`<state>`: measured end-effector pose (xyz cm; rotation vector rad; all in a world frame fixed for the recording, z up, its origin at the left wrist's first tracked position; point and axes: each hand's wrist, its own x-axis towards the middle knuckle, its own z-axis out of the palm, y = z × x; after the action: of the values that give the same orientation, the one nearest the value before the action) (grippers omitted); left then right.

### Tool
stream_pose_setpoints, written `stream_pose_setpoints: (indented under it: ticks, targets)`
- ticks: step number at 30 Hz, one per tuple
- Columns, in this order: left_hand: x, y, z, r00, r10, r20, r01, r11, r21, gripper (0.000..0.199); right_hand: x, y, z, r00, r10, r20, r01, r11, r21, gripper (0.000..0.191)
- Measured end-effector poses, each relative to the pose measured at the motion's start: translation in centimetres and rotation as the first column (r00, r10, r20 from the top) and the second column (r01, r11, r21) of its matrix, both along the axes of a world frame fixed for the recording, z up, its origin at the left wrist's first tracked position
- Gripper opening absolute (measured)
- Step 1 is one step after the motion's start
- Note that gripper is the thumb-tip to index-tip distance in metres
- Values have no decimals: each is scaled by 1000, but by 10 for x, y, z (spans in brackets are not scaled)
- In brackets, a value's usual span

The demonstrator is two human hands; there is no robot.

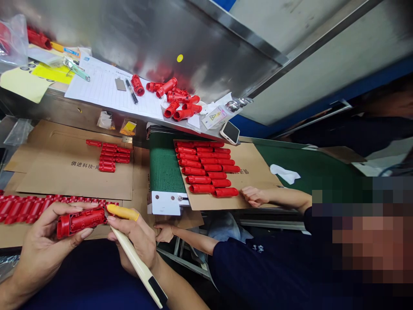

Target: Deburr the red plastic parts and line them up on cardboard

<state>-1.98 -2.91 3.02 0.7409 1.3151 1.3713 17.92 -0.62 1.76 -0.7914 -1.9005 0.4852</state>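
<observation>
My left hand (48, 241) grips a red plastic housing (82, 221) near the front of the view, its hollow inner side with dark-edged ribs turned up. A long cream tool with a dark end (135, 262) lies in my right hand (137, 237). Its working tip is hidden by my fingers at the housing's right end. On my right index finger sits a yellow finger cot (124, 212). Just beyond my left hand, a long row of red housings (22, 209) lies on cardboard.
A second cardboard sheet (253, 163) bears rows of red housings on the green conveyor (164, 168). A co-worker's hand (256, 196) rests at its edge, the other hand (164, 232) below. The metal ledge carries paper (97, 92), loose housings (182, 97) and a phone (229, 132).
</observation>
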Motion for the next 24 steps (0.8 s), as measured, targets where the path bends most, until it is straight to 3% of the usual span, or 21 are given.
stream_pose_setpoints:
  ticks: [2,7,9,11,13,16,20,24]
  targets:
    - [0,0,-2,1000,-4,3,4,1000,-17,33,1,0,-1,999,32,18,-31,998,-52,40]
    - [1,5,-2,997,-18,74,27,992,-124,38,4,4,-11,997,50,62,-53,997,49,39]
    - [1,6,1,991,-2,132,22,988,-150,42,9,8,-13,990,-68,-126,48,986,-162,23]
    - [1,7,3,985,7,170,20,987,-157,43,15,14,-13,905,-266,-333,105,896,-431,12]
    - [0,8,1,981,-2,192,31,988,-149,40,20,17,-12,820,-357,-447,45,819,-573,18]
    - [-3,10,-8,972,-45,231,70,992,-101,38,25,16,-12,838,-257,-482,-61,833,-550,23]
    - [-6,14,-19,957,-117,264,136,989,-53,37,29,6,-11,944,-254,-211,155,905,-396,15]
    - [-2,16,-14,952,-119,281,141,988,-61,37,31,4,-12,958,-269,-103,210,898,-387,15]
